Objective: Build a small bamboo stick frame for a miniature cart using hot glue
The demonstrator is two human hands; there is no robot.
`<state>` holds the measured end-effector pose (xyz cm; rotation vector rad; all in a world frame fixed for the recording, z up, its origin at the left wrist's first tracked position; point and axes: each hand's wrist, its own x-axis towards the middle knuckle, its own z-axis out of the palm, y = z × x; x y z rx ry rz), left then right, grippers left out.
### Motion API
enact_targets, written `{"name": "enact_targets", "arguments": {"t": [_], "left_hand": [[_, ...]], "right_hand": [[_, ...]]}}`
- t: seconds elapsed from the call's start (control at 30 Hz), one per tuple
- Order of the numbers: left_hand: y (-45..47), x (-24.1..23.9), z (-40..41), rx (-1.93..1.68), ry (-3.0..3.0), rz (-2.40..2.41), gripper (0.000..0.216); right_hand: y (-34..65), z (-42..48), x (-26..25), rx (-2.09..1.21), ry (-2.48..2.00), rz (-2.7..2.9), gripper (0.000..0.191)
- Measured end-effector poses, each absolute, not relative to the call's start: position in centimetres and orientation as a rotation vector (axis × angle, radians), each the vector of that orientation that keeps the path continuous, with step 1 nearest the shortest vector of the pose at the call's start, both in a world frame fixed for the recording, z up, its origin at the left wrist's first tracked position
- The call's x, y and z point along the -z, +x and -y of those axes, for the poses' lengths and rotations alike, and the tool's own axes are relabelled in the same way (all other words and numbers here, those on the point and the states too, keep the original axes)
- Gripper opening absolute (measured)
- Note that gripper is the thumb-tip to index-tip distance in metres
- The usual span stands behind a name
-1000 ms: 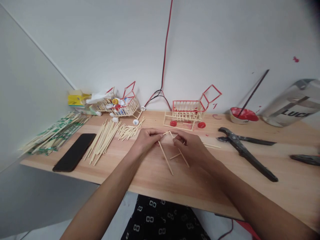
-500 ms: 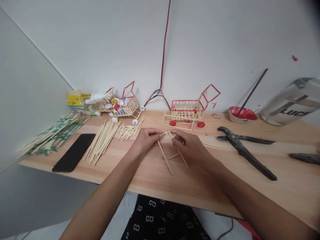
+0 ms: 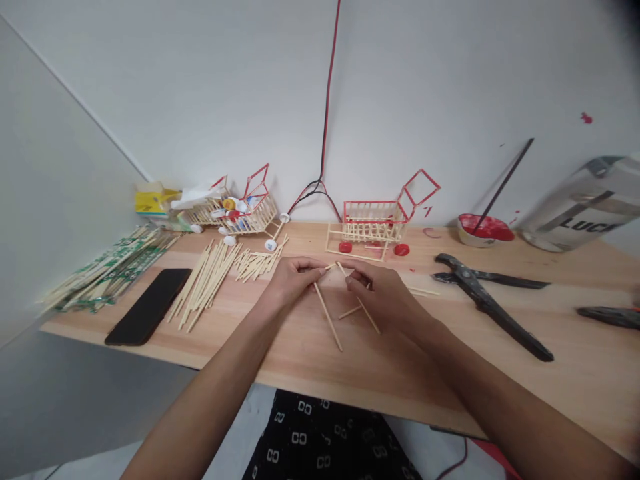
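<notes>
Over the middle of the table, my left hand (image 3: 296, 279) is closed on a thin wooden stick (image 3: 328, 316) that slants down toward me. A short piece lies across between the fingertips of both hands. My right hand (image 3: 376, 288) pinches another wooden stick (image 3: 369, 315), its upper end close to the short piece. Whether these ends touch is too small to tell. A short loose stick (image 3: 350, 312) lies on the table under the right fingers. Behind my hands stands a small stick-built shopping cart (image 3: 374, 221) with red-painted rims and red wheels.
Left are stick piles (image 3: 203, 285), short cut sticks (image 3: 257, 264), a phone (image 3: 148, 307) and wrapped chopsticks (image 3: 107, 270). Another model cart (image 3: 257, 217) holds bottle caps. Right lie pliers (image 3: 487, 303), a red paint bowl (image 3: 467, 235) with a stirring stick, and a clear container (image 3: 583, 207).
The lower ends of the two held sticks have spread slightly apart, the left one shifting left and the right one right. The corner at their top looks more open. Both hands stay nearly in place.
</notes>
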<state>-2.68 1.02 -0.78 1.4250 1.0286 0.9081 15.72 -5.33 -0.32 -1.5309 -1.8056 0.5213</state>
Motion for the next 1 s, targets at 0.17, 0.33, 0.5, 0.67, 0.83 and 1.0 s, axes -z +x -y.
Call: {"name": "enact_targets", "arguments": {"t": [0.17, 0.33, 0.5, 0.67, 0.83, 1.0], "left_hand": [[-3.0, 0.9, -1.2, -0.915, 1.396, -1.048, 0.022], [-3.2, 0.9, -1.3, -0.920, 1.373, -1.026, 0.023], [-3.1, 0.8, -1.3, -0.925, 1.361, -1.050, 0.021], [-3.0, 0.6, -1.3, -0.917, 1.347, -1.062, 0.019], [-3.0, 0.5, -1.3, -0.921, 1.325, -1.070, 0.019], [-3.1, 0.4, -1.4, -0.909, 1.331, -1.061, 0.023]], "right_hand": [[16.7, 4.9, 0.6, -0.350, -1.667, 1.948, 0.026], [16.5, 5.3, 0.1, -0.267, -1.878, 2.030, 0.013], [17.7, 5.3, -1.0, -0.144, -1.916, 2.039, 0.022], [22.1, 4.7, -2.5, 0.163, -1.832, 1.756, 0.021], [25.3, 5.1, -3.5, 0.209, -1.892, 1.518, 0.020], [25.9, 7.1, -6.5, 0.313, -1.916, 1.423, 0.023]]}}
